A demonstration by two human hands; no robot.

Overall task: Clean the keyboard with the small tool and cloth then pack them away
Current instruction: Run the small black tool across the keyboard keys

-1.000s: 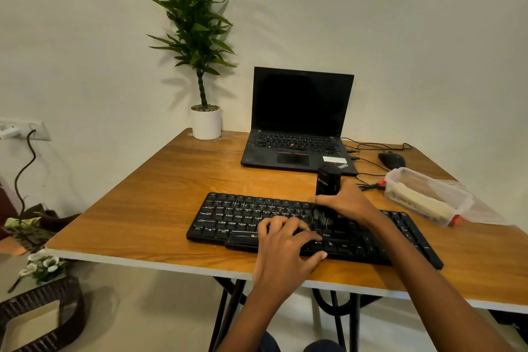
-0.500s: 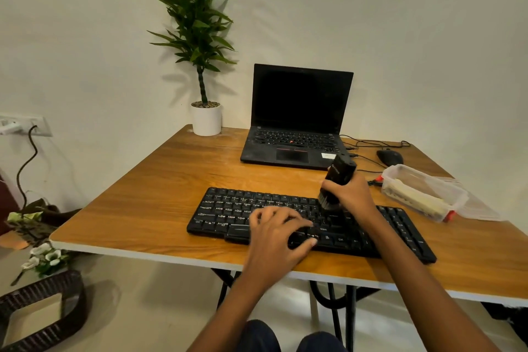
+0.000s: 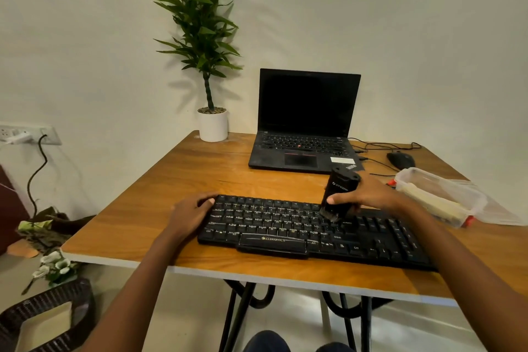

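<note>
Right hand (image 3: 368, 194) fingers grasp black cylindrical brush tool (image 3: 341, 184); left hand (image 3: 188, 214) clasps black plastic keyboard (image 3: 285, 226) end. Risk: hard strokes dislodging keycaps.

The left grip (image 3: 190, 216) holds the keyboard (image 3: 285, 226) end; the right grip (image 3: 368, 194) clasps the brush (image 3: 341, 186).

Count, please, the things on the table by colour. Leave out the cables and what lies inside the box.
Black: 4 (laptop, keyboard, mouse, brush)
Clear: 2 (box, and a flat piece beside it, likely its lid)
White: 1 (plant pot)
Total: 7
</note>
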